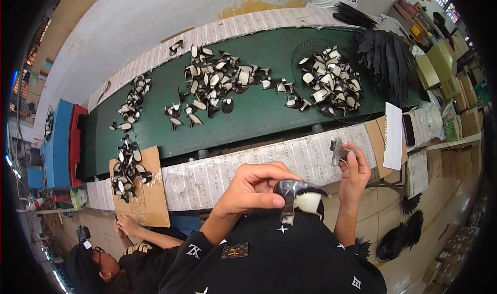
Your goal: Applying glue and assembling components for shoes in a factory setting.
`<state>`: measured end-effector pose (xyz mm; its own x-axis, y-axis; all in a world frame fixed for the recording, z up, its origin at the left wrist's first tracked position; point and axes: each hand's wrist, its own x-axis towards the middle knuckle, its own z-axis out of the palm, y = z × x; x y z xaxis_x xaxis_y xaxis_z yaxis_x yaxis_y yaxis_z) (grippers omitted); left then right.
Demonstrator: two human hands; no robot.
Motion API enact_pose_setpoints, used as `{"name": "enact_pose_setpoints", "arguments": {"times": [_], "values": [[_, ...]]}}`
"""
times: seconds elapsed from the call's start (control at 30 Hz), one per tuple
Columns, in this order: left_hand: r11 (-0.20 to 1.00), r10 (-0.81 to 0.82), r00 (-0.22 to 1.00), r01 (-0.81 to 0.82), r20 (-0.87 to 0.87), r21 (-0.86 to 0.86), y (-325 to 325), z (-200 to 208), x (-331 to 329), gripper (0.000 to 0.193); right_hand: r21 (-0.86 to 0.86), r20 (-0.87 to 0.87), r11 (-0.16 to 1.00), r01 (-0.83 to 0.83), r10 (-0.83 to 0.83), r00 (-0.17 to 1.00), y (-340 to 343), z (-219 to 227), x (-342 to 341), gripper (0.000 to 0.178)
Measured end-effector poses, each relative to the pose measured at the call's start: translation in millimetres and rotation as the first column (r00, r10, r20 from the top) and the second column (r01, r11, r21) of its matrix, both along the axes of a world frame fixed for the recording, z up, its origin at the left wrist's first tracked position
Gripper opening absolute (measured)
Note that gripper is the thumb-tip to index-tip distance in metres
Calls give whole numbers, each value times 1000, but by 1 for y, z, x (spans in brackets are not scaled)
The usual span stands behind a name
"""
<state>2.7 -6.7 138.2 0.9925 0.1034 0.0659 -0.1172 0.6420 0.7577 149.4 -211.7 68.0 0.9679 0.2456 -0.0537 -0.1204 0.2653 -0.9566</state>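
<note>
My left hand (pixel 253 188) is closed on a shoe heel part (pixel 308 203), close in front of my chest. The part has a white core and a glossy black covering, with a dark strip hanging from it. To its right, my right hand (pixel 354 170) is raised with thumb and fingers pinched on a small grey piece (pixel 336 151), whose kind I cannot make out. The two hands are apart. Similar black-and-white heel parts lie in a heap (pixel 215 79) on the green belt (pixel 248 115) and fill a round wire basket (pixel 299 56) at the right.
Black flat cut pieces (pixel 385 61) are stacked right of the basket. Nearby lie a white card (pixel 393 136) and a phone (pixel 409 130). At the left, a co-worker (pixel 121 263) sits by cardboard (pixel 150 190) bearing more heel parts. A clear round dish (pixel 178 183) stands on the covered ledge.
</note>
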Motion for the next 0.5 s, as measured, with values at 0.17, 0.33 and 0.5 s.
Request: {"name": "enact_pose_setpoints", "arguments": {"times": [0.17, 0.33, 0.5], "values": [[972, -216, 967, 227, 136, -68, -3, 5, 0, 42, 17, -25, 1000, -1, 1, 1000, -2, -8, -3, 25], [966, -250, 947, 257, 200, -11, -6, 0, 0, 42, -11, -28, 1000, 0, -1, 1000, -1, -12, -3, 26], [952, -305, 922, 290, 240, 96, -2, -1, 1, 41, -22, -38, 1000, 1, -2, 999, 1, -13, -2, 26]]}}
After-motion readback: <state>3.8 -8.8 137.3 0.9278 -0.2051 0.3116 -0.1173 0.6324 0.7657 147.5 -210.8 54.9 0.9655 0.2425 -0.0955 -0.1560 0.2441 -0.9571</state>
